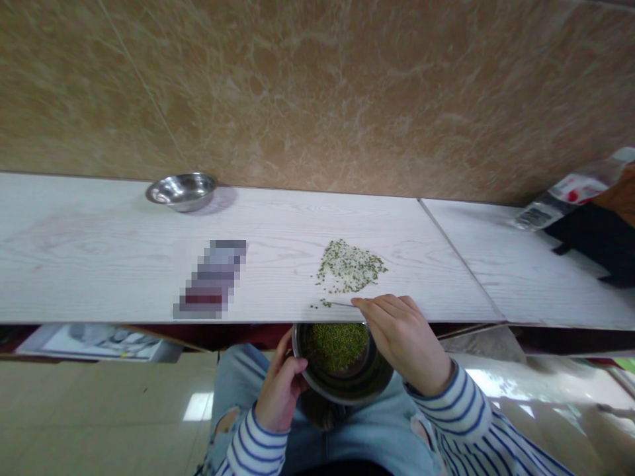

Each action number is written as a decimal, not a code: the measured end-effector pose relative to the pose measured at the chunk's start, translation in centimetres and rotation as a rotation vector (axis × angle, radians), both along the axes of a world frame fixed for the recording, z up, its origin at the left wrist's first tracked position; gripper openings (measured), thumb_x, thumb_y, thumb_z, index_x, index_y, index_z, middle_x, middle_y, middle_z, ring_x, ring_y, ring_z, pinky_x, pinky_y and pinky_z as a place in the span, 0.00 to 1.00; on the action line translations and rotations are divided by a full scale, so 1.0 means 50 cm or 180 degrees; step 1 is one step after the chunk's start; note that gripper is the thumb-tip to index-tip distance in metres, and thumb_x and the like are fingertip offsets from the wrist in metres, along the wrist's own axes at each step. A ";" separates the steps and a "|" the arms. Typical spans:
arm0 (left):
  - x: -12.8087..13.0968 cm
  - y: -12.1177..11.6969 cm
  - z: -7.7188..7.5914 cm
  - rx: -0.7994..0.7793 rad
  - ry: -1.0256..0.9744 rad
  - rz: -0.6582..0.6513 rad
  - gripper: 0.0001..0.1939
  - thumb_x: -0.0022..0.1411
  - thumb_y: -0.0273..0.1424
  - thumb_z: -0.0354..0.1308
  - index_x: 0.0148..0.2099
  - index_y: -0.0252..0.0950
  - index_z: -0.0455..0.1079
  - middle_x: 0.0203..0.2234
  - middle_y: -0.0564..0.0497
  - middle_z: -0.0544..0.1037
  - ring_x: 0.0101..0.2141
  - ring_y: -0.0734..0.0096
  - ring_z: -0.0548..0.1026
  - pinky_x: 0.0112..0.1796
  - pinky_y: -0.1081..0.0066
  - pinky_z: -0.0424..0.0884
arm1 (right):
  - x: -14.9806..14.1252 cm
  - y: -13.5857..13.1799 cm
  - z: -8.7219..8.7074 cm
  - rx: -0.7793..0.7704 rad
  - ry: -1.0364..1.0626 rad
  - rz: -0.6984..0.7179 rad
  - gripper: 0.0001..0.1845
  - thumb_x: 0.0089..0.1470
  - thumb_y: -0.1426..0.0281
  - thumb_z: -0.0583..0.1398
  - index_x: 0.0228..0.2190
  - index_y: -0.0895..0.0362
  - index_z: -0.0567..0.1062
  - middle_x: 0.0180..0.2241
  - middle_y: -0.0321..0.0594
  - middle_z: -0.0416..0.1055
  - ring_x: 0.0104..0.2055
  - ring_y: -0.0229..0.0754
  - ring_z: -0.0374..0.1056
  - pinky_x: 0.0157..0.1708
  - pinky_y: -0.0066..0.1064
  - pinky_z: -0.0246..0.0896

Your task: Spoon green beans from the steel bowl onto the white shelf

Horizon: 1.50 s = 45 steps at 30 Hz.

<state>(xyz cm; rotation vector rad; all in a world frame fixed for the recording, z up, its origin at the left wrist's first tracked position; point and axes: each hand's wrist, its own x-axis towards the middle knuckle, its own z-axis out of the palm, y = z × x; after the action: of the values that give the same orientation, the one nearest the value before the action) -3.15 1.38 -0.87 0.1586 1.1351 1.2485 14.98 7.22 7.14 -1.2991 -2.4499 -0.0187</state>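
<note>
My left hand (284,390) grips the left rim of a metal bowl (342,395) with the thumb over the edge. Green mung beans (340,345) fill part of this bowl, which is held over my lap just under the table's front edge. My right hand (401,337) is closed around a thin metal tool (342,305); its exact kind is too small to tell. The tool's tip touches or nearly touches a few loose mung beans (325,303) by the table edge. Behind them lies a spread pile of mixed white rice grains and mung beans (351,266).
A second metal bowl (182,192) stands at the back left by the marbled wall (297,92). A pixelated flat object (211,281) lies left of the pile on the white table (278,231). At the far right are a plastic bottle (565,195) and a dark bag (595,241).
</note>
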 end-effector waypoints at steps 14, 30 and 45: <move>-0.002 -0.001 -0.003 -0.0029 0.0020 -0.0001 0.30 0.40 0.27 0.57 0.50 0.41 0.64 0.35 0.52 0.73 0.29 0.70 0.68 0.26 0.71 0.66 | -0.008 0.009 -0.004 0.0036 -0.0040 -0.0048 0.15 0.56 0.75 0.51 0.45 0.55 0.69 0.36 0.41 0.73 0.39 0.39 0.65 0.37 0.33 0.53; -0.010 -0.004 -0.005 0.0033 -0.0030 0.0008 0.28 0.41 0.25 0.56 0.49 0.41 0.65 0.36 0.51 0.73 0.31 0.69 0.68 0.26 0.71 0.66 | -0.001 0.000 -0.002 -0.0092 0.0043 0.0053 0.16 0.56 0.75 0.51 0.46 0.55 0.68 0.35 0.39 0.73 0.38 0.39 0.64 0.37 0.32 0.52; -0.020 -0.008 -0.005 0.0061 -0.0051 0.0033 0.28 0.41 0.25 0.56 0.49 0.42 0.65 0.38 0.53 0.72 0.31 0.72 0.68 0.31 0.70 0.68 | -0.043 0.008 -0.003 -0.0050 -0.0169 0.0103 0.15 0.56 0.75 0.52 0.45 0.55 0.68 0.35 0.39 0.73 0.39 0.39 0.64 0.37 0.32 0.52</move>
<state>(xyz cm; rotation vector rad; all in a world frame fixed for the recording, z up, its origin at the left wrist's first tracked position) -4.13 1.00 -1.14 0.1570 1.1116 1.2680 12.84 7.60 6.97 -1.2809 -2.5202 -0.0261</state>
